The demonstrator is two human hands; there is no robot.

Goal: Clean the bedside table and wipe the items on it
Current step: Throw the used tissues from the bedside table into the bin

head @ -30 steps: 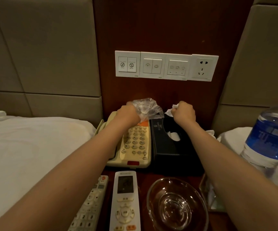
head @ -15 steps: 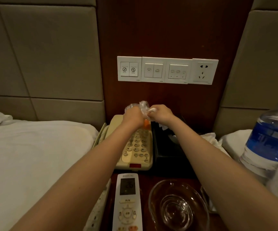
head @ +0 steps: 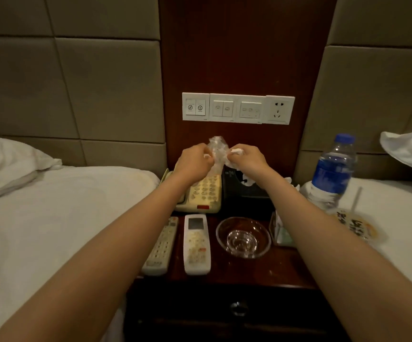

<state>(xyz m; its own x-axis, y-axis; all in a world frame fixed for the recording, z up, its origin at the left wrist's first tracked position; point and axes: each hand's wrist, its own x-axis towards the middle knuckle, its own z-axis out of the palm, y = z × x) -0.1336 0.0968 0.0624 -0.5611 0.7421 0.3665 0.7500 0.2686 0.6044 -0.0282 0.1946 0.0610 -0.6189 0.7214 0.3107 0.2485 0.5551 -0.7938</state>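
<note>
Above the back of the dark wooden bedside table (head: 281, 270), my left hand (head: 193, 159) grips a crumpled clear plastic wrapper (head: 216, 150). My right hand (head: 248, 159) holds a white tissue (head: 235, 152) pressed against that wrapper. Under my hands sit a cream telephone (head: 203, 193) and a black tissue box (head: 247, 191). Nearer me lie a grey remote (head: 161, 248), a white air-conditioner remote (head: 197, 243) and a clear glass bowl (head: 243, 236).
White beds flank the table: left bed (head: 59, 218), right bed (head: 397, 218). A blue-labelled water bottle (head: 332, 174) and a printed packet (head: 355, 225) rest on the right bed. A small clear holder (head: 280, 230) stands right of the bowl. Wall switches (head: 237, 108) are above.
My right hand moved left from above the tissue box and met my left hand at the wrapper. The view has pulled back, showing the table front and drawer knob.
</note>
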